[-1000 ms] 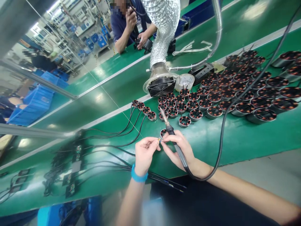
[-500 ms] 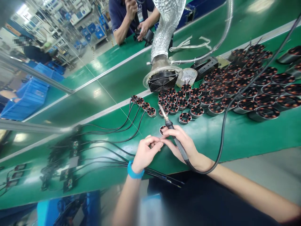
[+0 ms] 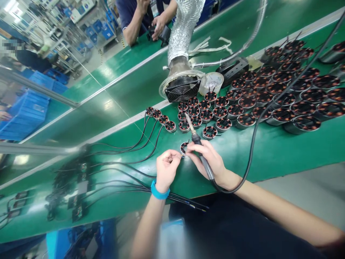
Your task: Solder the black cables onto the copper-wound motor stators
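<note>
In my right hand [image 3: 212,160] is a soldering iron [image 3: 196,138], its metal tip pointing up and away from me. The right thumb and fingertips also reach toward a small ring-shaped motor stator [image 3: 183,148] with copper windings, standing alone on the green bench. My left hand [image 3: 167,168], with a blue band at the wrist, is closed in a pinch at the stator's near left edge. Whatever lies between those fingertips is too small to make out. Just beyond, several more stators [image 3: 209,132] stand in rows.
A fume extractor [image 3: 183,90] on a foil duct hangs behind the stators, with a white tub [image 3: 212,82] beside it. Black cables [image 3: 126,151] run left across the bench, some joined to stators. The iron's cord [image 3: 249,162] loops at right. Across the bench, a person's hands [image 3: 159,27] hold something dark.
My hands have parted slightly, and more of the lone stator shows between them. The soldering iron is still in my right hand. The whole view has shifted a little.
</note>
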The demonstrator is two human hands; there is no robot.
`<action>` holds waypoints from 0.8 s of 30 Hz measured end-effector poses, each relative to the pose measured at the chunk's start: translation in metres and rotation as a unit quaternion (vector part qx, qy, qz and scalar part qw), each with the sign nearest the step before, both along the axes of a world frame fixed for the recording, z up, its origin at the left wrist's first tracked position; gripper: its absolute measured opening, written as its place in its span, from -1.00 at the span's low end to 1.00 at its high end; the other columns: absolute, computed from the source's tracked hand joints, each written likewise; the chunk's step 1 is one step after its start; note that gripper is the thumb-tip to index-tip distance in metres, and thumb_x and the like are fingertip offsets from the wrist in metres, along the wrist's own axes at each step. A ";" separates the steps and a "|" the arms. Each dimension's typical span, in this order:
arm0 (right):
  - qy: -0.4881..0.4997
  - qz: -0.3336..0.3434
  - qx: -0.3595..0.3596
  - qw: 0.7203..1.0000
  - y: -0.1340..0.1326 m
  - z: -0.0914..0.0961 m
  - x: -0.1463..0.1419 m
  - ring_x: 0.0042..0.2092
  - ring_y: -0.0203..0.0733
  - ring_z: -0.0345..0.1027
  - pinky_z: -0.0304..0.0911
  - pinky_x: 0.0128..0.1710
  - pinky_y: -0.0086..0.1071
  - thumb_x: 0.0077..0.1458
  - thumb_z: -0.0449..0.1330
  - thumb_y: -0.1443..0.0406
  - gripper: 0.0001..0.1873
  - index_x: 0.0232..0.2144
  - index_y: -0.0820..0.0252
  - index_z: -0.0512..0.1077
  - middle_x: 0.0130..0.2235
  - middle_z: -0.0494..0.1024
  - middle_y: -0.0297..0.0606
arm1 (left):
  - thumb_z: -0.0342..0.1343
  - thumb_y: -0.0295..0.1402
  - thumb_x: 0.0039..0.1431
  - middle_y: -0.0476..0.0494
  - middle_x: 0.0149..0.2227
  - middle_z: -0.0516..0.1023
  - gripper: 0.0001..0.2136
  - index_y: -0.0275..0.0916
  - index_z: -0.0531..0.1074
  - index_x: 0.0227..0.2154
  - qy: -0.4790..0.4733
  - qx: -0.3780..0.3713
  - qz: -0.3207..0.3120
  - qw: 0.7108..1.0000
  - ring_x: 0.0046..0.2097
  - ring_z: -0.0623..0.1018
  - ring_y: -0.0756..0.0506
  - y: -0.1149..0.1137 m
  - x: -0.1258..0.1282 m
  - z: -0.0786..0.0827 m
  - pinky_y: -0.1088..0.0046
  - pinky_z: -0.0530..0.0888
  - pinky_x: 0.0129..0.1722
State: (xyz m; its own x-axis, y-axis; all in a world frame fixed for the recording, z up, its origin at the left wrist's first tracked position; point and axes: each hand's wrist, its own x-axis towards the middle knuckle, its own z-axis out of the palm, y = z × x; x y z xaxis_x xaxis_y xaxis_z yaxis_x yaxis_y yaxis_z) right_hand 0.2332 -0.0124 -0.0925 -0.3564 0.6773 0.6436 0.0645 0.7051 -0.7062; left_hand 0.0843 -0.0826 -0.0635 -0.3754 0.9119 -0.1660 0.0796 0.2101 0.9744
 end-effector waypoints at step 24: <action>0.152 -0.012 -0.006 0.988 0.003 -0.002 0.017 -0.67 -0.28 0.31 0.32 -0.60 -0.36 0.15 0.08 0.42 -0.72 -0.27 0.11 0.59 -0.68 0.41 -0.47 | 0.19 -0.33 0.18 -0.02 -0.48 0.49 -0.85 -0.28 0.53 -0.44 0.007 0.030 0.039 0.999 -0.42 0.40 0.03 0.004 -0.002 -0.015 0.54 0.35 -0.38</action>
